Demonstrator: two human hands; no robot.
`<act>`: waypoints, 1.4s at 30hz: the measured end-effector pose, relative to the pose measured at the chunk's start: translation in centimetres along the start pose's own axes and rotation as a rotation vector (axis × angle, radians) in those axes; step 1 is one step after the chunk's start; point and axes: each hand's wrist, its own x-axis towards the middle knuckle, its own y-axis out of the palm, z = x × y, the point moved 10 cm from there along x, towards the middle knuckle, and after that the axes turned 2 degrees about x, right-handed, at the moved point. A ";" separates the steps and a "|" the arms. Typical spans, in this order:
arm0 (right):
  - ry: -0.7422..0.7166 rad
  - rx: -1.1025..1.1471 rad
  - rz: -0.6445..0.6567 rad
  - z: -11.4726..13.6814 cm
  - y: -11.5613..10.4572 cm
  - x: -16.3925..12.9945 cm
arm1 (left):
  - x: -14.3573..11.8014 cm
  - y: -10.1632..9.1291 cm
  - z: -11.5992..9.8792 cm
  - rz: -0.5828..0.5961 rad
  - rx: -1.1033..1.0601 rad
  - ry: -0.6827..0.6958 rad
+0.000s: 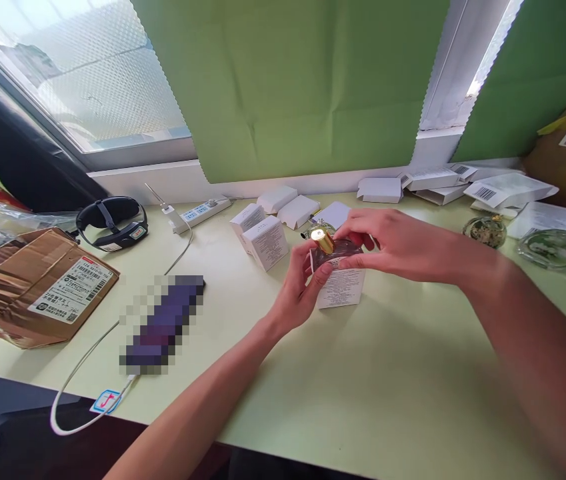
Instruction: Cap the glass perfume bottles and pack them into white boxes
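Both my hands meet over the middle of the pale green table (413, 373). My left hand (299, 288) grips a small white printed box (341, 288) from the left side. My right hand (395, 243) holds a small glass perfume bottle (339, 251) with a gold cap (323, 240), right at the top of that box. The bottle's lower part is hidden by my fingers. Two more white boxes (263, 240) stand just left of my hands.
A brown parcel (37, 283) with a label lies at the left, a black headband device (111, 223) and a power strip (201, 213) behind it. A pixelated phone (163, 327) on a white cable lies left of centre. Flat white boxes (437, 183) and glass jars (485, 230) sit at the back right.
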 end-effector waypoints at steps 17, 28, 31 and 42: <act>0.158 0.167 -0.010 -1.7 -1.0 -0.5 | -0.4 -0.6 0.5 -0.033 0.054 -0.169; 0.249 0.287 0.427 -4.3 3.7 -1.6 | -0.7 -0.7 1.9 -0.063 -0.209 -0.328; 0.273 0.302 0.426 -4.4 4.0 -1.5 | -0.6 -0.6 1.6 -0.041 -0.219 -0.309; 0.241 0.143 0.323 -4.6 2.8 -0.8 | -0.5 0.0 1.5 -0.022 -0.284 -0.324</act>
